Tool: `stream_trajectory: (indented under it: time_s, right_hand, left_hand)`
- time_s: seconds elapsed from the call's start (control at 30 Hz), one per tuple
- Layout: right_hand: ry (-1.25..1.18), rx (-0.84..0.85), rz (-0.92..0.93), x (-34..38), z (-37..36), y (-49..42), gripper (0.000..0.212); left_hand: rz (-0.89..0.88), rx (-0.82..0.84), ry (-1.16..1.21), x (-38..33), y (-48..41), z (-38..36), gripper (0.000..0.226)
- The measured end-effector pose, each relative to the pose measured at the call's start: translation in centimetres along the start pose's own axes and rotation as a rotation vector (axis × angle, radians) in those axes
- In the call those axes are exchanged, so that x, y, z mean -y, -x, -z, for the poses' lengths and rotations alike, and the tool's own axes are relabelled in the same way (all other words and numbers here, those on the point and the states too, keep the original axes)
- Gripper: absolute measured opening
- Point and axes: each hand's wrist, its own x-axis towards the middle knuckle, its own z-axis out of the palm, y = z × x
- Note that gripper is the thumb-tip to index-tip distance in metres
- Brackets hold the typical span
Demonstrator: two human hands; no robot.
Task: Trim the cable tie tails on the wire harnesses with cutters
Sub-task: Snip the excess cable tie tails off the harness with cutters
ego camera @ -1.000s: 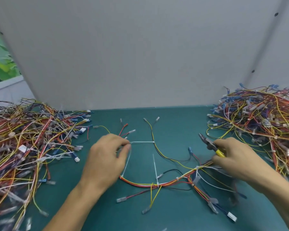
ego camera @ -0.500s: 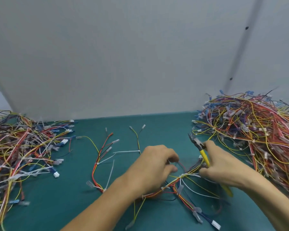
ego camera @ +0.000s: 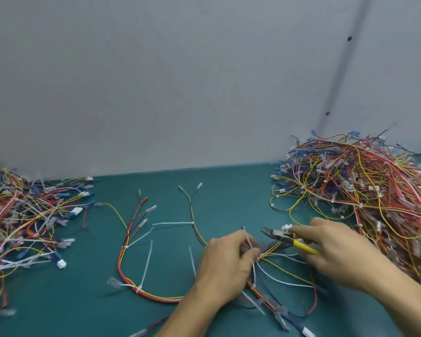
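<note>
A wire harness [ego camera: 141,285] of red, yellow and black wires lies spread on the green table, with several long white cable tie tails [ego camera: 146,266] sticking out. My left hand [ego camera: 225,266] pinches a white tie tail on the harness near its middle. My right hand [ego camera: 336,251] holds yellow-handled cutters [ego camera: 281,235]; their dark jaws point left, a short way right of my left fingers. The jaws are slightly apart and touch no tie.
A big heap of harnesses [ego camera: 365,188] fills the right side, close behind my right hand. Another heap [ego camera: 17,220] covers the left edge. A grey wall [ego camera: 180,81] stands along the back of the green table [ego camera: 229,190].
My left hand moved right along the harness, from its left loop to the middle, and pinched a tie there. The cutters came lower and closer to it. The view shifted right.
</note>
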Motion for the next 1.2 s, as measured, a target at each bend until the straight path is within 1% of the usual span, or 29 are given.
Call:
stream_trajectory:
  time_s: [0.03, 0.13, 0.27, 0.43, 0.57, 0.77, 1.2]
  right_hand:
    - [0.027, -0.001, 0.008, -0.1, 0.1, 0.1, 0.028]
    - [0.074, 0.015, 0.025, -0.3, 0.6, 0.4, 0.032]
    - [0.166, -0.008, 0.070, -0.2, 0.8, 0.5, 0.029]
    - [0.211, 0.012, 0.110, 0.1, 0.3, 0.4, 0.027]
    - [0.201, 0.031, 0.136, 0.2, -0.2, 0.2, 0.020]
    - [0.188, 0.057, 0.154, 0.3, -0.5, 0.1, 0.020]
    - [0.146, 0.083, 0.195, 0.1, -0.7, -0.3, 0.018]
  left_hand:
    - [0.005, 0.010, 0.020, 0.1, -0.1, 0.2, 0.005]
    - [0.013, 0.064, 0.047, 0.2, -0.5, 0.7, 0.020]
    - [0.014, 0.071, 0.049, 0.2, -0.6, 0.7, 0.023]
    - [0.034, 0.071, 0.048, 0.1, -0.6, 0.5, 0.021]
    - [0.035, 0.072, 0.046, 0.1, -0.6, 0.4, 0.023]
    - [0.043, 0.065, 0.035, 0.0, -0.6, 0.3, 0.023]
    - [0.031, 0.056, -0.001, -0.4, -0.2, 0.5, 0.012]
